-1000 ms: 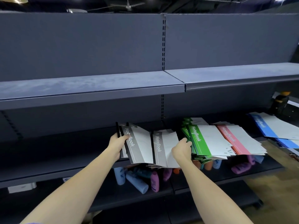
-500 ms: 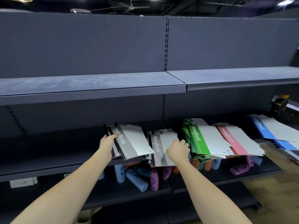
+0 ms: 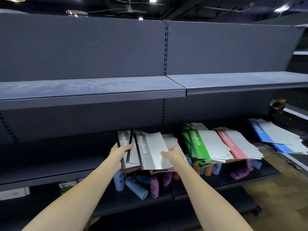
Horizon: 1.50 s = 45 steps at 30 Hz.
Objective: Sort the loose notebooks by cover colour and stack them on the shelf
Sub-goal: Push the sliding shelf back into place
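Grey notebooks [image 3: 146, 152] on the middle shelf [image 3: 50, 157], fanned, white covers with grey band reading "NoteBook". Left hand [image 3: 119, 154] gripping the left edge of the bundle, right hand [image 3: 173, 155] pinching the top cover. Just beside: green pile [image 3: 205, 145], pink pile [image 3: 233, 144], blue pile [image 3: 266, 135].

Gripping left edge of grey notebooks [image 3: 128, 148] with left hand [image 3: 119, 153], thumb lying over cover. Pinching right edge of top grey notebook [image 3: 150, 151] with right hand [image 3: 173, 155]. Lying alongside on middle shelf [image 3: 50, 165]: green stack [image 3: 202, 146], pink stack [image 3: 233, 145], blue stack [image 3: 273, 135]. Lying below: toppled bottles [image 3: 136, 189].
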{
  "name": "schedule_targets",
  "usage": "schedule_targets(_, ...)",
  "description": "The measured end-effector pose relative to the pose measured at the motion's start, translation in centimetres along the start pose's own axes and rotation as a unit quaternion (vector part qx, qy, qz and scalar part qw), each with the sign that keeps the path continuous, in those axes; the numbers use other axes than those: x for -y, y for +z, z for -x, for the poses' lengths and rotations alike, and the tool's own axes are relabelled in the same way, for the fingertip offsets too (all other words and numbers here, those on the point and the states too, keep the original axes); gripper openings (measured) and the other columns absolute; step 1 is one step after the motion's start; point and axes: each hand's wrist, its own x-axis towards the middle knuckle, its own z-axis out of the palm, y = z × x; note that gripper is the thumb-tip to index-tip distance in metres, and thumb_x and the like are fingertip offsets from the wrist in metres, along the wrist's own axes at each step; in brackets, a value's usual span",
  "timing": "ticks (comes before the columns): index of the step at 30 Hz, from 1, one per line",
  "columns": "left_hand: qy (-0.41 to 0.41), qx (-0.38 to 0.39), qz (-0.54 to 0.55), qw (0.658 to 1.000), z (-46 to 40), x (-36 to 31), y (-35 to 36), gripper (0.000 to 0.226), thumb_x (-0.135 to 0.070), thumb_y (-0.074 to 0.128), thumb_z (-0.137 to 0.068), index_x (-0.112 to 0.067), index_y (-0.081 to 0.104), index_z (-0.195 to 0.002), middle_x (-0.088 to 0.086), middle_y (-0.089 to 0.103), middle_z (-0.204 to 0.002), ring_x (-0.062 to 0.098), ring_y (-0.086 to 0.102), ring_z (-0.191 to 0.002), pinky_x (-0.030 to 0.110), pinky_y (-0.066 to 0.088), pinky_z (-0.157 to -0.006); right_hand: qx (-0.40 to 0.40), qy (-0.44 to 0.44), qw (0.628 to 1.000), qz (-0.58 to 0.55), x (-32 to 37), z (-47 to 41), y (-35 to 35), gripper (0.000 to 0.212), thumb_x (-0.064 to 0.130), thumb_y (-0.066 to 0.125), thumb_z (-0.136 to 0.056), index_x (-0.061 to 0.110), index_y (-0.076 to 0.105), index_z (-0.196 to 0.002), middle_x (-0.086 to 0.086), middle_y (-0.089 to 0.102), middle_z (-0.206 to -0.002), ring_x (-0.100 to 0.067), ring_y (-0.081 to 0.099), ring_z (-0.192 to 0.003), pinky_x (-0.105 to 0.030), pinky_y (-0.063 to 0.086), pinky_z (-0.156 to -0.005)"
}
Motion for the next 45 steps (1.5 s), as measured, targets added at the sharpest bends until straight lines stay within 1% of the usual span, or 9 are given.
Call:
schedule_targets(9, 0.033, -0.066, -0.037, 0.997, 1.3, -2.1, 0.1, 0.04, -0.008, 0.073, -0.083, -0.008, 0.055, -0.119, 0.017, 0.07, -0.104, 0.034, 0.07, -0.089, 0.048, 0.059, -0.076, -0.145, -0.05, 0.966, 0.209, -2.0, -0.9, -1.5, 0.033, 0.0, 0.051, -0.093, 0.003, 0.043, -0.125, -0.021, 0.042, -0.127, -0.035, 0.055, -0.103, -0.037, 0.048, -0.083)
schedule_targets(14, 0.025, -0.052, -0.04, 0.998, 0.2, -2.3, -0.3, 0.06, -0.022, 0.075, -0.069, -0.014, 0.058, -0.126, 0.015, 0.072, -0.105, 0.033, 0.071, -0.089, 0.05, 0.059, -0.081, -0.16, -0.131, 0.944, 0.258, -1.8, -1.0, -0.9, 0.034, 0.012, 0.055, -0.096, 0.011, 0.049, -0.13, -0.014, 0.045, -0.128, -0.03, 0.047, -0.112, -0.037, 0.044, -0.093)
schedule_targets(19, 0.006, -0.026, -0.032, 0.999, -0.4, -1.0, 1.9, 0.072, -0.024, 0.075, -0.072, -0.018, 0.049, -0.139, 0.014, 0.069, -0.115, 0.035, 0.07, -0.096, 0.056, 0.058, -0.082, -0.009, -0.115, 0.992, 0.045, 0.8, 0.2, 0.8, 0.04, 0.046, 0.059, -0.096, 0.009, 0.059, -0.112, 0.0, 0.059, -0.095, -0.019, 0.057, -0.09, -0.031, 0.047, -0.076)
schedule_targets(24, -0.001, -0.009, -0.016, 1.0, 0.3, -0.1, 3.9, 0.067, -0.01, 0.078, -0.079, -0.012, 0.048, -0.139, 0.013, 0.067, -0.123, 0.035, 0.066, -0.108, 0.055, 0.056, -0.087, -0.057, -0.04, 0.997, -0.034, 0.8, -0.2, 0.2, 0.031, 0.024, 0.08, -0.083, 0.011, 0.057, -0.099, -0.002, 0.061, -0.097, -0.018, 0.057, -0.087, -0.031, 0.05, -0.078)
schedule_targets(26, 0.005, -0.011, -0.034, 0.999, -0.3, 0.0, 3.7, 0.079, -0.014, 0.082, -0.074, -0.013, 0.044, -0.143, 0.009, 0.063, -0.13, 0.032, 0.062, -0.115, 0.054, 0.051, -0.098, -0.098, -0.056, 0.993, 0.038, 0.2, -0.9, -0.5, 0.028, 0.02, 0.077, -0.084, 0.009, 0.058, -0.102, -0.006, 0.065, -0.104, -0.021, 0.061, -0.089, -0.034, 0.053, -0.077)
schedule_targets(30, 0.014, -0.018, -0.06, 0.998, -0.6, -0.8, 2.6, 0.035, -0.004, 0.068, -0.087, -0.012, 0.058, -0.12, 0.016, 0.07, -0.107, 0.035, 0.069, -0.095, 0.051, 0.057, -0.083, -0.143, -0.084, 0.967, 0.193, -1.5, -1.6, -1.6, 0.025, 0.011, 0.063, -0.092, 0.006, 0.051, -0.112, -0.012, 0.061, -0.107, -0.026, 0.061, -0.09, -0.037, 0.053, -0.071)
schedule_targets(36, 0.019, -0.025, -0.062, 0.998, -1.7, -1.6, 1.8, 0.042, -0.007, 0.069, -0.086, -0.01, 0.057, -0.126, 0.018, 0.07, -0.109, 0.037, 0.068, -0.098, 0.052, 0.057, -0.083, -0.16, -0.134, 0.899, 0.385, -0.8, -2.1, -0.5, 0.032, 0.022, 0.048, -0.1, 0.011, 0.053, -0.13, -0.011, 0.053, -0.13, -0.03, 0.05, -0.119, -0.038, 0.042, -0.097)
schedule_targets(41, 0.006, 0.012, -0.076, 0.997, -1.4, -1.2, 4.2, 0.031, -0.004, 0.066, -0.089, -0.013, 0.057, -0.118, 0.019, 0.069, -0.104, 0.037, 0.068, -0.091, 0.048, 0.058, -0.075, 0.041, -0.124, 0.985, 0.109, 1.4, -1.1, 1.4, 0.041, 0.043, 0.056, -0.097, 0.011, 0.056, -0.122, -0.002, 0.059, -0.109, -0.021, 0.057, -0.101, -0.031, 0.046, -0.084)
schedule_targets(45, 0.004, 0.006, -0.12, 0.993, -1.7, -0.5, 5.9, 0.031, 0.002, 0.061, -0.089, -0.003, 0.053, -0.119, 0.016, 0.066, -0.097, 0.03, 0.065, -0.079, 0.036, 0.056, -0.064, 0.011, -0.123, 0.992, 0.037, 0.9, -1.3, 1.2, 0.03, 0.027, 0.067, -0.092, 0.014, 0.051, -0.114, -0.002, 0.057, -0.106, -0.013, 0.055, -0.087, -0.021, 0.042, -0.065)
